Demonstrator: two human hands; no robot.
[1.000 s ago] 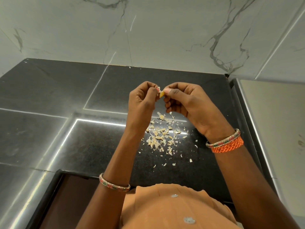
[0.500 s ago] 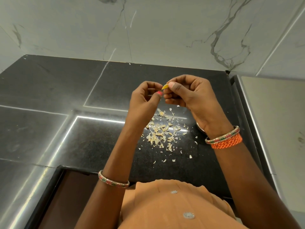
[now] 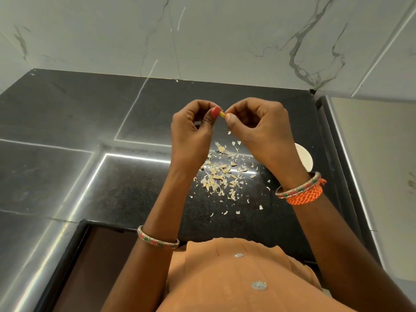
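Both hands are raised above a black stone counter [image 3: 67,122]. My left hand [image 3: 191,134] and my right hand [image 3: 261,129] pinch one small yellowish piece [image 3: 222,114] between their fingertips; it looks like a garlic clove or a seed. A pale flake [image 3: 229,132] hangs in the air just below it. Directly under the hands lies a scattered pile of pale peel flakes [image 3: 221,176] on the counter.
A white round object [image 3: 305,157] shows partly behind my right wrist. A marble wall [image 3: 202,37] rises behind the counter. A pale surface [image 3: 382,165] adjoins the counter on the right. The counter's front edge has a cut-out at lower left [image 3: 74,255].
Both hands have shifted slightly while working the small yellow piece between the fingertips. A flake has come off and is falling. The white round object now shows behind my right wrist.
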